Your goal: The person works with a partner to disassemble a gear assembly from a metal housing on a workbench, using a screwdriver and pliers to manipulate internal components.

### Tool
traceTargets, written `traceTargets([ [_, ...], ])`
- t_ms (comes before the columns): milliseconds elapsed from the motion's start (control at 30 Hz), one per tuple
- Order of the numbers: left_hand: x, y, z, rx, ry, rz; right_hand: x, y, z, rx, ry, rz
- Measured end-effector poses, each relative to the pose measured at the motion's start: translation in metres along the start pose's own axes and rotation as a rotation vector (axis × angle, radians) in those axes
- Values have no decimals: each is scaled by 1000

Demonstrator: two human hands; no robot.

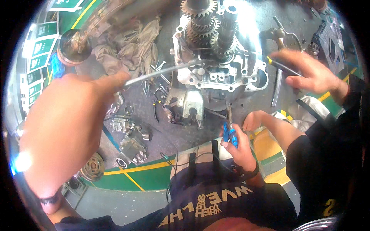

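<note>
My left hand [69, 119], large and blurred close to the camera, is closed on a thin grey metal rod [162, 72]. The rod points right, and its far end overlaps the metal gear housing [221, 79] in view; whether it touches cannot be told. Several toothed gears on shafts [204, 29] stand upright in the housing. Lower and nearer to my body, my right hand [242, 144] is wrapped round blue-handled pliers [230, 133]. Their narrow jaws point away from me, towards the housing's near side. A metal bracket [193, 106] lies just left of the jaws.
At right, a co-worker's hand [316, 75] holds a black-and-yellow-handled tool [283, 66]; their other hand [252, 120] is at the table edge. Bolts [162, 73], crumpled cloth [131, 46], small castings [133, 148] and yellow-handled pliers [155, 111] lie left of the housing.
</note>
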State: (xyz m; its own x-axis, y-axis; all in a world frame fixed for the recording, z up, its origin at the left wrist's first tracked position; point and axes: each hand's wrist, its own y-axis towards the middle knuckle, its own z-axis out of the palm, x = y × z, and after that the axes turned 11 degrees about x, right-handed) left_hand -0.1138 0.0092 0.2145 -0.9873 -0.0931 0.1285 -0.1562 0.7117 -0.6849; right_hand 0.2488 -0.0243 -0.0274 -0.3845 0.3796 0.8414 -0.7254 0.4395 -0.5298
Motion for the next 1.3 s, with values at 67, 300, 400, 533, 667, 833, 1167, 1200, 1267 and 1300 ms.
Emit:
traceTargets([
  [67, 0, 2, 9, 17, -91, 29, 1, -2, -1, -5, -6, -3],
  [300, -1, -11, 16, 40, -76, -76, -3, -1, 3, 5, -6, -20],
  [400, -4, 0, 15, 7, -12, -29, -4, -7, 1, -26, -2, 2],
  [533, -10, -13, -8, -34, 140, -38, -1, 2, 8, 41, 3, -10],
  [667, -5, -5, -8, -104, 117, 13, -4, 0, 8, 32, -8, -19],
  [833, -4, -3, -15, -124, 202, 91, -7, -6, 2, 19, -41, -41],
  [1167, -11, 8, -13, 1, 115, 9, -12, -6, 0, 2, -41, -13],
  [1200, -12, 16, -10, -19, 114, 37, -13, -8, -1, -18, -45, 4],
  [1267, -12, 8, -13, -31, 129, 17, -10, -7, 1, -3, -58, -6],
  [1300, -14, -8, -20, -10, 141, -31, -8, -2, 5, 37, -46, -37],
])
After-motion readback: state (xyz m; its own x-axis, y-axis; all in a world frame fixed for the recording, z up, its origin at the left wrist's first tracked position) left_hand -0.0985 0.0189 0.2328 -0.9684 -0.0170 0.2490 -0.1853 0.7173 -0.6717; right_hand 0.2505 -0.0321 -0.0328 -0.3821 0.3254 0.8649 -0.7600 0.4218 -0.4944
